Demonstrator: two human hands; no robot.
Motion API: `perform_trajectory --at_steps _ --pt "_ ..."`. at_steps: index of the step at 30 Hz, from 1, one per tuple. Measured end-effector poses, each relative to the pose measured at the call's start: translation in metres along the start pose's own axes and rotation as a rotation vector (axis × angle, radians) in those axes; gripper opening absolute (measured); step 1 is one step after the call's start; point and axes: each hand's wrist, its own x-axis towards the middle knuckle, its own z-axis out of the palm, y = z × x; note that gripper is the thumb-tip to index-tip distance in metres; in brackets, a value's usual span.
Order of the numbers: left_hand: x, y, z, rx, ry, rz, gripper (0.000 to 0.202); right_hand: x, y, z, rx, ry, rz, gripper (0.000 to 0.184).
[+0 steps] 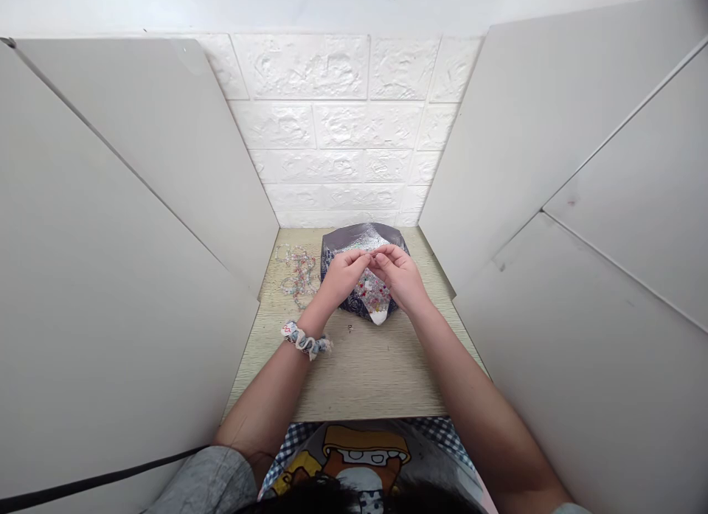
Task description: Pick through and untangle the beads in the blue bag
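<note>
Bead [372,257], tiny, light, hard, likely slippery, best pinched by fingertips: held so between left hand [341,275] and right hand [400,278], both grips clenched on it, over bag [354,239] on desk [365,374].

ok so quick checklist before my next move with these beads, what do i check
1. Grip: left hand and right hand meet fingertip to fingertip above the bag: ok.
2. What the fingertips pinch is too small to see: cannot tell.
3. The bag is open, with beads showing inside: ok.
4. Other bead strands lie on the table left of the bag, apart from the hands: ok.
5. A small loose bit lies on the table outside the bag: not ok.
6. Wrist: scrunchie sits apart from the bag: ok.
</note>
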Motion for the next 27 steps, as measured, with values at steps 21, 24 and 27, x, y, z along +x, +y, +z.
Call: perform_trajectory --at_steps 21,24,27 --pt "-0.0021 0.0007 -0.0012 -0.002 -0.044 -0.009 0.029 0.0017 0.0016 -0.0051 -0.124 -0.012 0.007 0.020" --pt "-0.0006 -0.0029 -0.0009 -0.077 -0.061 -0.027 0.032 0.0017 0.0007 -0.0063 -0.220 -0.020 -0.037 0.020" --pt "0.0005 -0.0052 -0.0013 -0.143 -0.076 -0.058 0.033 0.0004 -0.0016 -0.0060 -0.396 0.000 -0.107 0.018"
